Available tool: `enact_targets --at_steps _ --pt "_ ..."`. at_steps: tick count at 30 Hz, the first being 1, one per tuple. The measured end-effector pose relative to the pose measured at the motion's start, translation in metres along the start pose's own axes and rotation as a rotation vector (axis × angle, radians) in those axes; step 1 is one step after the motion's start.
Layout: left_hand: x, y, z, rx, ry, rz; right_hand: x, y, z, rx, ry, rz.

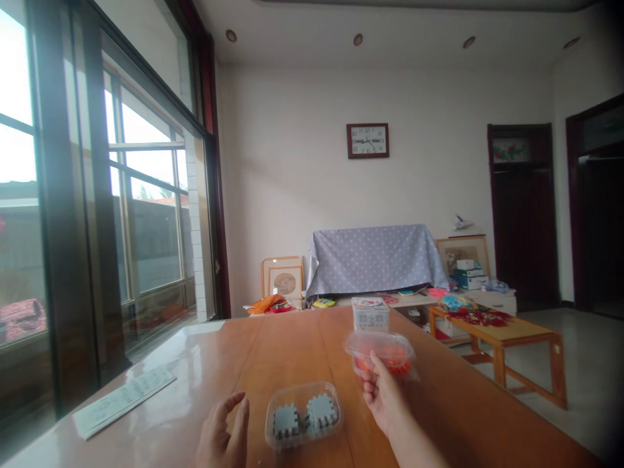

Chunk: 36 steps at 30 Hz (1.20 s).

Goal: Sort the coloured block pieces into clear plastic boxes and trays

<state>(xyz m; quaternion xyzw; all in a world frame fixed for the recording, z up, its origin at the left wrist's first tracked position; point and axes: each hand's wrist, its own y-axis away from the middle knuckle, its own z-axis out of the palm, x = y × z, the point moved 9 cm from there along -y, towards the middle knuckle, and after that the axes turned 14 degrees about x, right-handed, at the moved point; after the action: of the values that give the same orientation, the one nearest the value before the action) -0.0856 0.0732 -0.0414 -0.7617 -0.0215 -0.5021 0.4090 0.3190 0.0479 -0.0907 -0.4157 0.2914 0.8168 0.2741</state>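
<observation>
A clear plastic container with orange-red pieces (397, 364) is at the right of the table, its transparent lid on top. My right hand (383, 393) grips its near left edge, thumb on top and fingers curled below. An open clear tray (305, 439) at the front centre holds two stacks of grey-blue notched foam pieces (322, 411). Left of this tray, my left hand (227, 429) is raised with thumb and index finger curved toward each other, nothing visible between them; its other fingers are partly hidden.
A lidded clear box (370, 318) stands behind the orange container. Printed paper sheets (124, 402) lie on the wooden table (195, 364) at the left. Beyond the right edge is a low wooden bench (507, 333). Against the far wall, a grey cloth (375, 260) covers something.
</observation>
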Motion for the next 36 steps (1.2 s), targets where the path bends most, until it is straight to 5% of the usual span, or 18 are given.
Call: enact_targets --at_steps 6,18,29,32,36 --pt "-0.002 0.004 0.012 -0.05 0.022 0.005 0.011 -0.005 -0.008 0.083 -0.117 0.11" --pt "0.003 0.009 0.014 -0.085 0.02 0.006 -0.003 0.002 -0.009 0.091 -0.012 -0.002" --pt "0.013 0.014 0.015 -0.119 0.106 -0.029 -0.032 0.043 0.019 -0.084 0.312 -0.456" --pt "0.02 0.017 0.016 -0.143 0.139 -0.036 -0.045 0.056 0.027 -0.147 0.44 -0.703" --pt "0.033 0.02 0.015 -0.147 0.176 -0.042 -0.066 0.076 0.028 -0.077 0.58 -1.071"
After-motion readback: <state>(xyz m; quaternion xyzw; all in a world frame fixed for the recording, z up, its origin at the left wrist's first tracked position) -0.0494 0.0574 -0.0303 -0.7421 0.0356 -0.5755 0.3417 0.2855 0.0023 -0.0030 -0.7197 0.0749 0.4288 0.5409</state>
